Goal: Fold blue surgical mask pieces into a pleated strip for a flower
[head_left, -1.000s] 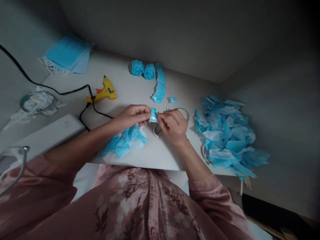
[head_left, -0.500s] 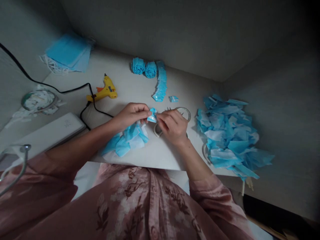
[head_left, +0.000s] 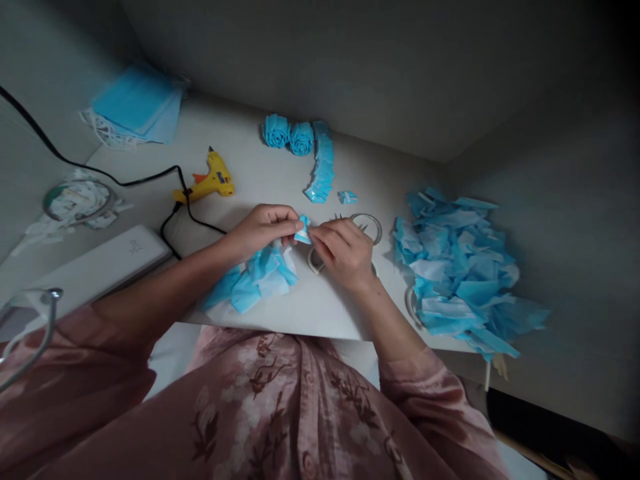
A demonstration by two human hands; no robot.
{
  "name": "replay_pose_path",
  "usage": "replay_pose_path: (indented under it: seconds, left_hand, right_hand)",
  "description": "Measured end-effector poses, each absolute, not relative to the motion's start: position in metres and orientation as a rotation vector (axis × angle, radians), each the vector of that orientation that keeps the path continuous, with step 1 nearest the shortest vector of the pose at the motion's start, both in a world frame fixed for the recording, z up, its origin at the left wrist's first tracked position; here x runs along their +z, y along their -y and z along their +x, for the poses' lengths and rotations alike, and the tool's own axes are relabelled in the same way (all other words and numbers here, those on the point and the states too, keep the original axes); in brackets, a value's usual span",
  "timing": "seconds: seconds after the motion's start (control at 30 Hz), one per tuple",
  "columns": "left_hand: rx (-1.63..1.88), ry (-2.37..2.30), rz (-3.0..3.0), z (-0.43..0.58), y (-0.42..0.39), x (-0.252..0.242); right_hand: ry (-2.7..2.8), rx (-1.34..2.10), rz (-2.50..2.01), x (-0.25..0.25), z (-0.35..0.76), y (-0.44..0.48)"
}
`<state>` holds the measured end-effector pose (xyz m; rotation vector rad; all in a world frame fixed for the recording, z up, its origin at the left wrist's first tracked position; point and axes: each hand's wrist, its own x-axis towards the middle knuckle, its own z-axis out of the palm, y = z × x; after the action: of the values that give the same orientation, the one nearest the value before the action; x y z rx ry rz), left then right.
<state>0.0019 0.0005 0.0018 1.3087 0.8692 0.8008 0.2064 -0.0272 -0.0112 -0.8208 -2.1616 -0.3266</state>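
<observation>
A small folded piece of blue-and-white mask fabric is pinched in the fingers of my left hand. The closed fingertips of my right hand meet its right edge. Loose blue fabric pieces lie below my left hand. Behind my right hand are a roll of tape and another ring, partly covered. Farther back, a small folded piece lies near a curved strip of overlapping folded pieces. Two blue fabric roses sit beside that strip.
A yellow glue gun with a black cord lies left of centre. Blue face masks are stacked at the back left. A white box-shaped device and a dish of white scraps stand left. A big heap of blue fabric pieces covers the right.
My right hand has shifted slightly left against the folded piece. That piece now looks narrower and a little more folded. The things on the table have stayed in place.
</observation>
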Motion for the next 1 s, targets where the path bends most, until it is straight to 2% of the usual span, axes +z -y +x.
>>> replay_pose_path:
  seconds: [0.33, 0.43, 0.6, 0.77, 1.0]
  left_hand:
    - [0.836, -0.876, 1.315, 0.001, -0.002, -0.002]
    - [0.888, -0.859, 1.295, 0.001, -0.003, -0.001]
    - [0.923, -0.885, 1.378, -0.001, -0.005, -0.001]
    - [0.928, -0.921, 1.473, -0.001, -0.005, -0.004]
    - [0.934, -0.968, 1.529, -0.001, -0.005, -0.003]
  right_hand:
    - [2.307, -0.144, -0.890, -0.004, 0.209, 0.031]
    - [2.174, -0.022, -0.943, 0.001, 0.211, 0.030]
    - [1.732, 0.612, -1.130, 0.002, 0.215, 0.021]
    - [1.689, 1.068, -1.084, -0.002, 0.211, 0.014]
    - [1.770, 0.992, -1.078, -0.010, 0.200, 0.006]
